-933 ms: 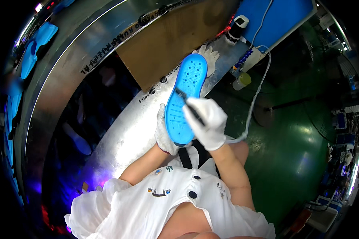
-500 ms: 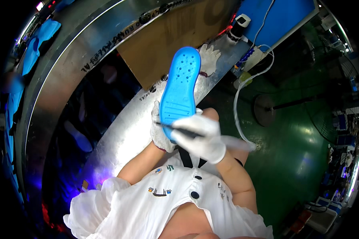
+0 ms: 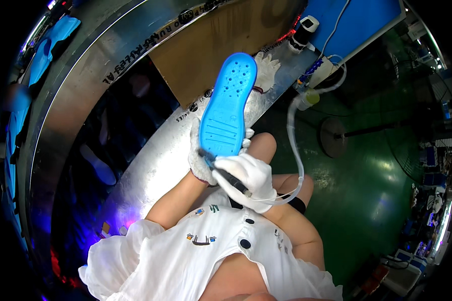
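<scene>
A blue shoe sole (image 3: 228, 100), dotted with small holes near its far end and ribbed across its near half, is held up in my left hand (image 3: 198, 163). That hand wears a white knit glove; its fingers wrap behind the sole and show at its right edge. My gloved right hand (image 3: 256, 176) is closed round a black pen-shaped tool (image 3: 234, 182) with a hose at its back end. The tool's tip points at the near left edge of the sole; I cannot tell whether it touches.
A metal bench (image 3: 146, 165) runs under my left arm. On it lie a cardboard sheet (image 3: 186, 65) and a spare white glove (image 3: 267, 74). A black-and-white bottle (image 3: 302, 34) stands further back. The clear hose (image 3: 292, 133) hangs to my right, over a green floor (image 3: 356, 200).
My right hand has shifted down and slightly left, and the tool now angles up toward the sole's edge. The sole has risen slightly. The hose has swung left.
</scene>
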A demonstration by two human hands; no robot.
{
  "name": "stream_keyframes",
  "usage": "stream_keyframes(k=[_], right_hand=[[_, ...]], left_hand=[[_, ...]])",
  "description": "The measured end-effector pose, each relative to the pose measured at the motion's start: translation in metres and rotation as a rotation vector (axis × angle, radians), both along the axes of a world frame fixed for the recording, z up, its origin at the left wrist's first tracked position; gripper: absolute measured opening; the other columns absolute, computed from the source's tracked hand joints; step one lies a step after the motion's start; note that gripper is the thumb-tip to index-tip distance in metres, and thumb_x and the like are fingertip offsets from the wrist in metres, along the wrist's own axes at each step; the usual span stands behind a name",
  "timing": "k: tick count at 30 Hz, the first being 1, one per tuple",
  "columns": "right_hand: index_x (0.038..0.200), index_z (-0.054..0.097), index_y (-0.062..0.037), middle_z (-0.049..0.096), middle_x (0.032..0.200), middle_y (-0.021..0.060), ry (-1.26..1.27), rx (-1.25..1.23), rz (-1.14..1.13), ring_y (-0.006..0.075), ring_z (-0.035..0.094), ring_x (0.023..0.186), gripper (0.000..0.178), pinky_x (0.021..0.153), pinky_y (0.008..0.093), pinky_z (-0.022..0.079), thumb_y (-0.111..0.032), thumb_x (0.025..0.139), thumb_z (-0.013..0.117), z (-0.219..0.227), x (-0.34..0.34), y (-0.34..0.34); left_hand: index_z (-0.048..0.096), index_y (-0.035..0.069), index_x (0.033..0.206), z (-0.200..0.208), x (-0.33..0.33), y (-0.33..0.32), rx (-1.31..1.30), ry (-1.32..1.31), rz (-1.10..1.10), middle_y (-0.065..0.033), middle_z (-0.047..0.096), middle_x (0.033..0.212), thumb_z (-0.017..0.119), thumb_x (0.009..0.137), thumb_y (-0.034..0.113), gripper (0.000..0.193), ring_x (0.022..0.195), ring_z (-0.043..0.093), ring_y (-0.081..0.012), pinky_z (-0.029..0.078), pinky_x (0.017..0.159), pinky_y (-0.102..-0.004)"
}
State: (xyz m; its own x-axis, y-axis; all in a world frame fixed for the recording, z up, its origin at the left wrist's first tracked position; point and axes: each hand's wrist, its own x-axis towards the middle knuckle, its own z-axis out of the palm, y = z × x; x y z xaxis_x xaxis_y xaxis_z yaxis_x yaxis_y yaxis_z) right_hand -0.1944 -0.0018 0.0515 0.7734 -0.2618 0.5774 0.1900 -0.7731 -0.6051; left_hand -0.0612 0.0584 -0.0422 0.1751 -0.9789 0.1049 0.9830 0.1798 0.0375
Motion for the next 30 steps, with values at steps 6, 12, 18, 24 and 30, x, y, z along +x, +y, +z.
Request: stream_keyframes(k=[6,12,18,24,30], right_hand=[[0.094,0.068,-0.0057,0.068,0.086,0.0101,-0.131,0.059,-0.118,0.0257,0.064,0.072,0.017,0.065,0.0339,0.053,-0.007,0.079,0.075,-0.012,0.01,-0.017],[0.095,0.068,-0.0028,0.068,0.085,0.012,-0.043,0.381,-0.187,0.0246,0.066,0.073,0.016,0.065,0.0323,0.052,-0.001,0.08,0.073,-0.004,0.007,-0.015],[0.098,0.071,-0.0064,0.071,0.099,0.0085,0.175,0.024,0.184,0.0206,0.068,0.079,0.023,0.07,0.0302,0.055,-0.005,0.076,0.077,0.014,-0.011,-0.017],[0.098,0.072,-0.0051,0.071,0.104,0.0122,0.295,-0.141,0.237,0.026,0.069,0.08,0.025,0.071,0.0321,0.055,-0.004,0.074,0.079,0.025,-0.003,-0.024],[0.098,0.07,-0.0102,0.072,0.1,0.0039,0.024,-0.082,0.119,0.0209,0.066,0.07,0.023,0.063,0.0315,0.053,-0.009,0.076,0.074,0.014,0.006,-0.039]], left_hand=[[0.029,0.0,0.149,-0.002,0.006,0.001,-0.1,0.129,0.007,-0.0332,0.048,0.131,0.045,0.093,0.065,0.087,0.105,0.06,-0.0417,0.057,0.087,-0.0501],[0.037,-0.003,0.143,0.03,0.012,0.009,0.172,-0.489,0.191,-0.0281,0.054,0.129,0.049,0.092,0.063,0.084,0.104,0.063,-0.0391,0.057,0.086,-0.048],[0.045,0.002,0.14,0.052,0.042,0.005,0.06,-0.275,-0.106,-0.0243,0.06,0.122,0.047,0.088,0.07,0.086,0.1,0.064,-0.0352,0.055,0.088,-0.046],[0.063,0.002,0.118,0.07,0.077,-0.005,0.258,-0.519,-0.12,-0.016,0.068,0.108,0.067,0.089,0.038,0.046,0.097,0.066,-0.0268,0.054,0.09,-0.0396],[0.065,0.005,0.101,0.101,0.079,-0.012,0.234,-0.816,-0.199,-0.006,0.066,0.094,0.063,0.093,0.033,0.029,0.085,0.064,-0.016,0.054,0.078,-0.0314]])
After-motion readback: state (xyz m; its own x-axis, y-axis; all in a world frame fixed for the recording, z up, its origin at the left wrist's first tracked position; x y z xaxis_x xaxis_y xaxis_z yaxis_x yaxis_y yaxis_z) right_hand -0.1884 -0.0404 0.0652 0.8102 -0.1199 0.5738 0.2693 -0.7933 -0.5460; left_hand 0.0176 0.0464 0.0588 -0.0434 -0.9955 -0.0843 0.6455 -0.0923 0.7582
